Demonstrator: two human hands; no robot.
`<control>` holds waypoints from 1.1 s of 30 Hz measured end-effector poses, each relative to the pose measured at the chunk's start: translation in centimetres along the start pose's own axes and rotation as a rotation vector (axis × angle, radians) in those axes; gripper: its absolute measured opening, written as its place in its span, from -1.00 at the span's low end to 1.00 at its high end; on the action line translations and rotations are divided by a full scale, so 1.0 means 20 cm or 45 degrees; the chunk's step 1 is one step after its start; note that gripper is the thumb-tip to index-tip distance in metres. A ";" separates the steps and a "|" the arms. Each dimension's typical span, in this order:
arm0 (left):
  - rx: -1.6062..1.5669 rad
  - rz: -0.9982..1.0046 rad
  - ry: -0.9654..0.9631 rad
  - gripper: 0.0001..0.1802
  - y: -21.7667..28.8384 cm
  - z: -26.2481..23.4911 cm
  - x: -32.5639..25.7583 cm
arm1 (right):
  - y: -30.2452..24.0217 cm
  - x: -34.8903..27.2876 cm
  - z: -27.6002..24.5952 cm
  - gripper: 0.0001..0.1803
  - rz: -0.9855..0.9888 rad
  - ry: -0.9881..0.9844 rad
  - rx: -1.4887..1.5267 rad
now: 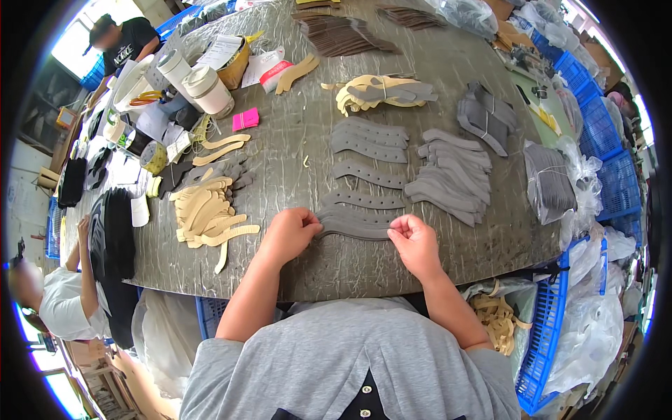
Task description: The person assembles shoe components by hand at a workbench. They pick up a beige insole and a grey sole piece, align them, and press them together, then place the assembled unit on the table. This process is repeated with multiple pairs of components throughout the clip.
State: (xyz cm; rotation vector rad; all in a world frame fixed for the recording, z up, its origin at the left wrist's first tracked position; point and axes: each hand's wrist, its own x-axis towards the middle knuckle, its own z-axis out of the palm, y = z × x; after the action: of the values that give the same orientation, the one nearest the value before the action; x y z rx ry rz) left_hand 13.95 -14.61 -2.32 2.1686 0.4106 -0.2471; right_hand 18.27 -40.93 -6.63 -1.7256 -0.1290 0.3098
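A grey curved strip (357, 227) lies at the front of the worktable (336, 276), on or against similar strips. My left hand (289, 234) pinches its left end, and its right end is between the thumb and fingers of my right hand (416, 243). Just beyond is a grey strip with a row of holes (364, 201). Farther back come another holed strip (367, 172) and a stack of holed strips (369, 140). To the right, plain grey curved strips (451, 178) are spread in an overlapping pile. How many layers my fingers hold cannot be made out.
Beige strips (206, 210) are heaped at left; a tied beige-and-grey bundle (385, 94) lies farther back. Grey tied bundles (549, 182) sit at right, by blue crates (619, 185). A white lidded cup (208, 91) stands back left. Two other people (66, 301) are at left.
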 end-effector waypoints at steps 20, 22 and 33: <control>0.241 0.143 0.093 -0.85 -0.03 0.05 0.02 | -0.03 0.01 0.02 -0.80 -0.352 0.098 -0.796; 0.311 0.163 0.101 -0.86 -0.03 0.05 0.02 | -0.04 0.01 0.02 -0.78 -0.378 0.107 -0.942; -0.274 0.278 -0.036 -0.93 0.11 0.05 -0.11 | -0.22 -0.07 0.04 -0.79 -0.790 0.079 -1.034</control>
State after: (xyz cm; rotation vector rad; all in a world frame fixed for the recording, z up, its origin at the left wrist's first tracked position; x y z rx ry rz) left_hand 12.81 -17.11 -0.59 1.9760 0.1732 -0.1065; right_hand 17.06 -39.76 -2.29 -2.3681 -0.8146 -0.3057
